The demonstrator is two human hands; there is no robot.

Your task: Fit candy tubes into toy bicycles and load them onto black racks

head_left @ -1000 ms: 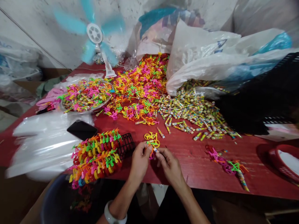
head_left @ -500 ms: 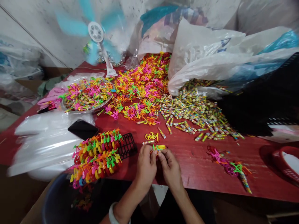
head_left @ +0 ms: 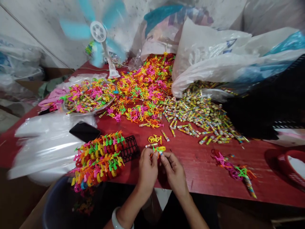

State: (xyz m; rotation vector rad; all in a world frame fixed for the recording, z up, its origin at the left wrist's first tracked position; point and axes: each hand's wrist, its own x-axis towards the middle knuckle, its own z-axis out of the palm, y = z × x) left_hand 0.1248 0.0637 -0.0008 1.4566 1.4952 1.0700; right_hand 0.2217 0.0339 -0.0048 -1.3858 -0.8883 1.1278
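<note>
Toy pieces [head_left: 162, 148] in both hands [head_left: 147, 170] [head_left: 175, 171], red table [head_left: 205, 165], fan [head_left: 98, 31], scuffed wall [head_left: 134, 14]

Just inside the near edge of the red-topped table [head_left: 214, 176], the bare left hand [head_left: 147, 170] and bare right hand [head_left: 175, 170] nearly meet, both pinching, forearms [head_left: 193, 209] slanting inward.

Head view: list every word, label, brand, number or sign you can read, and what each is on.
No text can be read with certainty.
White bag: blue angular marks, partly shown; no word legible.
Pink item at left: faint dark marks, too blurred.
Small tubes in the pile: coloured print, too small.
Bags at far left: faint bluish marks, too blurred.
</note>
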